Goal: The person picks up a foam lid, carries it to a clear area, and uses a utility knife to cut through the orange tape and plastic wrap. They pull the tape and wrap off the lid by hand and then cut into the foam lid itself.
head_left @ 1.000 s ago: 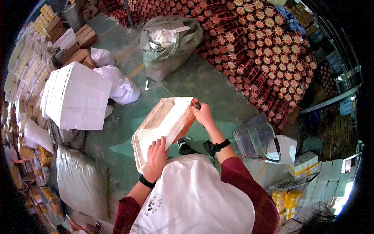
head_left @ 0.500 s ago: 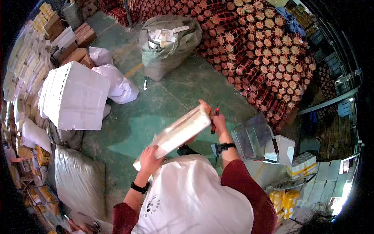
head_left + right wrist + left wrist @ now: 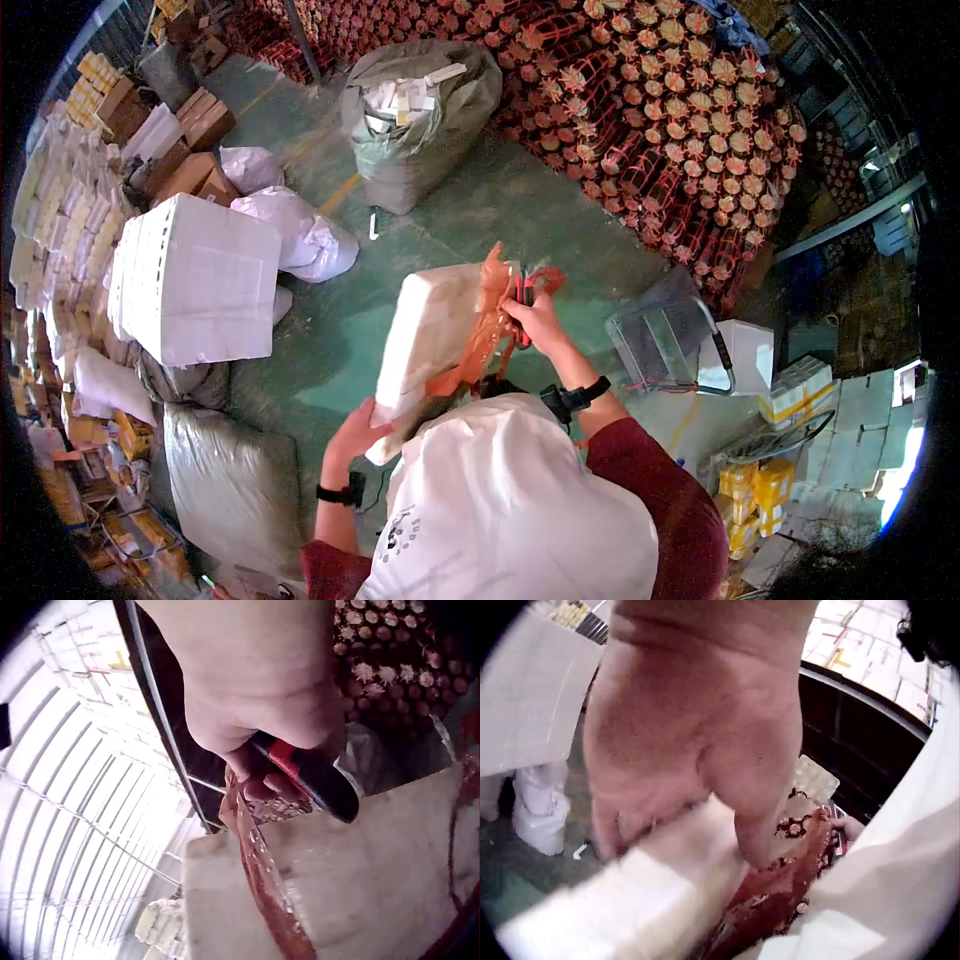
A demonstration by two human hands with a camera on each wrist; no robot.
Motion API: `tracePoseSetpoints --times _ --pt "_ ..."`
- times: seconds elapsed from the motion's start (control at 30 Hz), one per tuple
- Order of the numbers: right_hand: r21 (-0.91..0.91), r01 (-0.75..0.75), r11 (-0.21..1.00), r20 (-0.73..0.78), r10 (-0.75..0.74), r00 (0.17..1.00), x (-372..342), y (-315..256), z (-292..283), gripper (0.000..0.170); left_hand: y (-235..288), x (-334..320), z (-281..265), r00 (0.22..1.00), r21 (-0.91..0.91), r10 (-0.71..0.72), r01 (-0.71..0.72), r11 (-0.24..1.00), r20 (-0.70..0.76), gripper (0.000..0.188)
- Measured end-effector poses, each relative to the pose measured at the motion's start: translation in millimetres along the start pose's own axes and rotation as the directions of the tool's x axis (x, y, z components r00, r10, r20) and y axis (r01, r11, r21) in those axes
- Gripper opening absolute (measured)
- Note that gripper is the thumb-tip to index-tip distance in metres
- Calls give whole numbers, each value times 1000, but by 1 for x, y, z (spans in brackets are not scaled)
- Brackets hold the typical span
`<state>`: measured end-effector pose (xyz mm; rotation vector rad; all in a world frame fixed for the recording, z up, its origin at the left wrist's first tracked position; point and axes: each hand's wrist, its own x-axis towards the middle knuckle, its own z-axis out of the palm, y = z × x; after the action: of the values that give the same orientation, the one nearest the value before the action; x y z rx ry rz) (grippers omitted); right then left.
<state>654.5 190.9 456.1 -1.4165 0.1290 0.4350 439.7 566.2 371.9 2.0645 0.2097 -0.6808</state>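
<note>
A white foam box [image 3: 425,330] stands tilted in front of the person's body. The left hand [image 3: 355,435] grips its lower left corner; in the left wrist view the fingers and thumb lie on either side of a blurred white edge. At the upper right of the box, the right hand [image 3: 540,325] holds a red-and-black handled tool [image 3: 300,776], its working end hidden. A strip of orange plastic film [image 3: 483,335] hangs loose along the box's right side. In the right wrist view this film runs up to the right fingertips [image 3: 259,787], which pinch its upper end.
A large sack [image 3: 420,150] of white scraps stands ahead on the green floor. Stacked white foam boxes [image 3: 205,285] and a wrapped bale [image 3: 235,480] are at left. Many red-framed bundles [image 3: 680,130] fill the far right. A hand cart [image 3: 665,345] stands at right.
The box has turned more upright, with its pale flat face now toward the left. Orange film has come loose at its right side. The left hand has shifted down and left.
</note>
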Motion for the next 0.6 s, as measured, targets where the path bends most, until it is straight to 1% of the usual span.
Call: tracePoseSetpoints --times 0.03,0.07,0.1,0.13,0.17,0.2,0.23,0.27,0.33,0.43,0.53,0.57,0.6 --pt "40 8 999 50 -10 999 -11 -21 14 11 41 -3 -20 968 108 -153 134 985 200 76" --pt "77 15 997 101 -23 995 -15 -31 25 11 66 0 -34 937 196 -222 172 965 270 87" --pt "-25 80 996 131 -77 988 -11 -28 31 12 83 13 -44 958 232 -138 79 970 252 93" --pt "-122 92 988 106 -79 991 -17 -37 41 13 106 27 -49 994 151 12 -29 988 111 93" --pt "-83 156 984 113 -147 983 -17 -31 48 13 132 43 -50 988 89 152 -147 985 -43 93" --pt "-44 222 974 119 -215 969 -18 -26 54 13 167 60 -48 954 101 274 -263 960 -125 93" --pt "-65 207 976 159 -194 968 -19 -25 55 13 207 75 -42 897 125 392 -374 919 -204 93" --pt "-9 153 988 143 -150 978 -22 -27 56 14 252 76 -42 940 18 318 -318 948 -123 81" --pt "92 124 988 -10 -124 992 -29 -45 53 16 273 95 -39 916 -61 398 -395 917 44 68" --pt "57 208 976 -93 -203 975 -32 -50 39 17 297 91 -36 932 53 351 -356 933 89 57" --pt "100 175 980 -215 -150 965 -30 -51 23 15 279 104 -10 871 62 489 -486 872 -52 55" --pt "88 151 985 -232 -128 964 -28 -51 15 16 278 101 -2 864 127 493 -480 868 -104 54" --pt "108 183 977 -284 -146 948 -28 -54 9 16 273 103 4 857 160 485 -461 873 -176 55"
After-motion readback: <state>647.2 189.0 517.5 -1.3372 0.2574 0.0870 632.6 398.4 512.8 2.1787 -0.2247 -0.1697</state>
